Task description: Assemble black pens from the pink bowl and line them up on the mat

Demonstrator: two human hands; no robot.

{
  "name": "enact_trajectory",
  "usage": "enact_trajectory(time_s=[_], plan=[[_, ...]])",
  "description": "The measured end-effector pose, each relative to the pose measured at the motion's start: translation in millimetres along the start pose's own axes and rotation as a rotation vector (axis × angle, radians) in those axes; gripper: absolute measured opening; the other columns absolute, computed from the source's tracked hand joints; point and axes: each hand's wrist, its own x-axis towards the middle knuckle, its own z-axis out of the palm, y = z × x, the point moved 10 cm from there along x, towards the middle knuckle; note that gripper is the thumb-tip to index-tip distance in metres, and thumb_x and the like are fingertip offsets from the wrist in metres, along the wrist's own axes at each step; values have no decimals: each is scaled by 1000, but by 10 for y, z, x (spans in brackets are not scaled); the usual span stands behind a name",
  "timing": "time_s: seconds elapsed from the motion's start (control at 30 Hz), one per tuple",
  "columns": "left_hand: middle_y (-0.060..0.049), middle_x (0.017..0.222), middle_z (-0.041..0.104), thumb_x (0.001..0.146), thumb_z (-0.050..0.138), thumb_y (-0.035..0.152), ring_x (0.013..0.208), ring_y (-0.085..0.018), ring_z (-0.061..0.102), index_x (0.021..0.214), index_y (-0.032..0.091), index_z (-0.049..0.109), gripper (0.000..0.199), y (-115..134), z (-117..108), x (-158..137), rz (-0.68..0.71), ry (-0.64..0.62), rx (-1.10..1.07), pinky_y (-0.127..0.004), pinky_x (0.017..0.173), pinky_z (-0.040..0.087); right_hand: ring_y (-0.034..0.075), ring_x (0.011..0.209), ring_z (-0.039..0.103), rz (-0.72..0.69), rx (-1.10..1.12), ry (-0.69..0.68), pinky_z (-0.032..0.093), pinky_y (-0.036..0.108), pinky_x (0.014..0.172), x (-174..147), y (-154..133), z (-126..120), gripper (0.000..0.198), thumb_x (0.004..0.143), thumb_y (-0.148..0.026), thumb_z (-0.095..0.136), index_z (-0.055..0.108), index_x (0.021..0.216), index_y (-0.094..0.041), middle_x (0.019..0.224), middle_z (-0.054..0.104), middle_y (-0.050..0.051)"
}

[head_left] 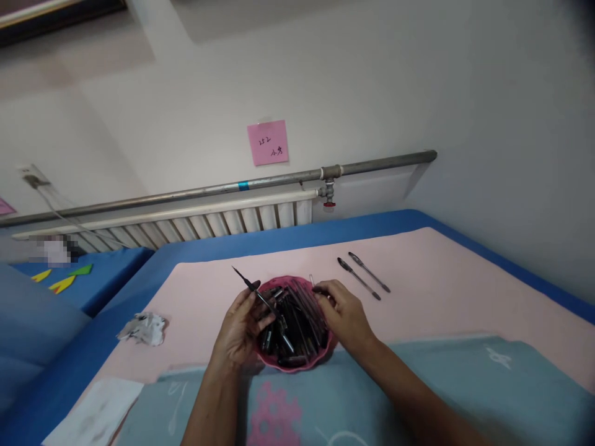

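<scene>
My left hand (239, 325) grips a black pen (264, 298) at the left side of a pink basket (289, 368). The pen slants up to the left, with a thin dark refill tip sticking out past the fingers. At the basket's right rim, my right hand (343, 310) is closed in a pinch. A short clear pen tube (311, 280) shows just above its fingertips; the rest is hidden by the fingers. Many dark pen parts and clear tubes (302, 310) fill the basket. Two whole black pens (359, 279) lie side by side on the pink table cover, right of the basket.
Crumpled paper (144, 328) and a stained white sheet (95, 412) lie on the left. A blue-green cloth (446, 371) covers the near edge. Behind the blue table edge (297, 232) are a radiator (223, 220), a pipe (385, 166) and a pink note (268, 143) on the wall.
</scene>
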Motion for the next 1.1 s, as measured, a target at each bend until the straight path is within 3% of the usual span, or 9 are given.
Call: enact_trajectory(time_s=[0.2,0.33,0.67,0.93,1.1], plan=[[-3,77,68,64,72,9,78,-18,67,103,18,59,42,60,-21,-17,46,22,-8,-33,72,55,21,86,58,-175,-185,-70,46,35,78,-50,-115,126,17,80,-16,45,61,81,-21,87,62,7],[-2,78,67,61,73,9,73,-17,67,96,17,62,38,85,-59,1,85,46,-1,-30,68,55,23,88,55,-244,-354,-116,42,39,79,-90,-164,208,15,78,-16,49,63,82,-21,94,63,8],[-2,74,67,61,73,9,69,-14,65,84,15,61,27,82,-144,49,99,81,-15,-26,66,54,25,91,53,-230,-569,-233,37,38,79,-143,-106,330,15,73,-18,57,64,87,-21,99,62,8],[-1,71,66,58,76,11,65,-13,64,79,14,61,26,88,-156,57,110,87,5,-24,63,53,24,86,55,-253,-578,-235,37,36,75,-145,-101,346,14,79,-18,49,63,81,-20,89,63,8],[-1,73,68,56,78,13,66,-12,64,80,14,63,28,95,-58,8,112,38,44,-23,62,52,24,86,56,-180,-386,-88,39,38,78,-83,-107,177,14,80,-19,47,61,81,-20,89,66,8]])
